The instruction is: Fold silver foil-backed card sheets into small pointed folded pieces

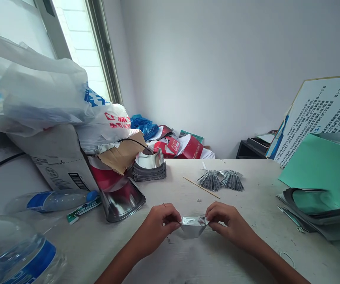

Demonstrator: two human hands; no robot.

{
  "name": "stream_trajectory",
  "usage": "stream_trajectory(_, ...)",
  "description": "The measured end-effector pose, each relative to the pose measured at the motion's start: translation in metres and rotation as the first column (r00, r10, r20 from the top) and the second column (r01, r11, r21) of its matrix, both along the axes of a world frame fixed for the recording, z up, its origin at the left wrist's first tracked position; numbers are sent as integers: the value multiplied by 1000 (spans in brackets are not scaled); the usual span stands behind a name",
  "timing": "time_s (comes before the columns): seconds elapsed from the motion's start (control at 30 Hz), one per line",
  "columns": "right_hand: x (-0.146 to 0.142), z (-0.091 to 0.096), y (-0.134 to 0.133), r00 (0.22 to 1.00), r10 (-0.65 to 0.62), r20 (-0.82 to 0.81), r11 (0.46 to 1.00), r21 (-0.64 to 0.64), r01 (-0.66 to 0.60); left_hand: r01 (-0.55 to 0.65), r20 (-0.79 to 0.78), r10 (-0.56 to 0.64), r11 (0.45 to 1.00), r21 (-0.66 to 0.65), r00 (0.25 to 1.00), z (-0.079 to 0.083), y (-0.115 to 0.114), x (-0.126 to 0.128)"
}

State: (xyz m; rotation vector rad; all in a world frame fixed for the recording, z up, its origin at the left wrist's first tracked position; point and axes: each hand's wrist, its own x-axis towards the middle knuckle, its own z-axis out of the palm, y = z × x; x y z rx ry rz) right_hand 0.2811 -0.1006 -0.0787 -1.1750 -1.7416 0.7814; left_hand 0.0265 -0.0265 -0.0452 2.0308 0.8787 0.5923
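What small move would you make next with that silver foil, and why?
Probably pinch the foil a little tighter along its top edge: the left hand and right hand hold its two ends, and it bulges in the middle, while the nearby stack looks neatly curved.

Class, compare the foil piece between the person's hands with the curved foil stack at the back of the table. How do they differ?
The foil piece is one item, the curved foil stack many layers. The foil piece is pinched by the left hand and right hand; the stack rests on the table. The piece shows bright silver; the stack dark edges. Both look metallic.
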Motion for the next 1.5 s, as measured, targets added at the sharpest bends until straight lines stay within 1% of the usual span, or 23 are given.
stream_trajectory(0.07, -1, 3, -1, 999, 19, -46, 997, -70, -22, 12, 42, -9, 997, -72, 999, 3, -2, 1)
stream_trajectory(0.13, -3, 5, -4, 994, 47, -96, 990, -130, -60, 32, 80, -23, 993, -114, 997, 6, -4, 2)
stream_trajectory(0.2, -6, 6, -6, 987, 61, -151, 985, -152, -84, 36, 107, -23, 992, -124, 994, 7, -6, 4)
stream_trajectory(0.3, -10, 4, -8, 984, 40, -171, 985, -156, -67, 39, 153, -20, 992, -120, 988, 5, -8, 6)
stream_trajectory(0.37, -12, 3, -8, 989, 21, -148, 988, -147, -43, 58, 190, -32, 989, -137, 981, 2, -10, 9)
stream_trajectory(0.47, -14, 1, -7, 993, 13, -114, 995, -95, -24, 89, 238, -49, 983, -162, 970, -4, -16, 13)
stream_trajectory(0.57, -18, 1, -8, 995, 17, -94, 999, -49, -22, 103, 236, -68, 985, -140, 969, -7, -25, 17)
stream_trajectory(0.7, -24, 4, -12, 995, 21, -99, 999, -40, -25, 69, 152, -55, 993, -91, 987, -6, -31, 21)
stream_trajectory(0.83, -27, 4, -14, 997, -9, -80, 999, -44, 6, 41, 123, -34, 997, -63, 992, -4, -31, 21)
stream_trajectory(0.93, -27, 2, -14, 997, -16, -69, 999, -37, 13, 35, 124, -30, 999, -40, 992, -3, -33, 21)
stream_trajectory(1.17, -27, 1, -14, 1000, -6, 11, 999, 35, 5, 50, 132, -48, 999, -15, 990, -3, -35, 22)
stream_trajectory(1.33, -29, 2, -16, 1000, -18, 24, 998, 58, 17, 34, 129, -37, 999, 18, 991, -1, -34, 23)
stream_trajectory(1.5, -30, -1, -16, 999, -12, 38, 995, 100, 8, 46, 128, -49, 998, 31, 991, -2, -35, 24)
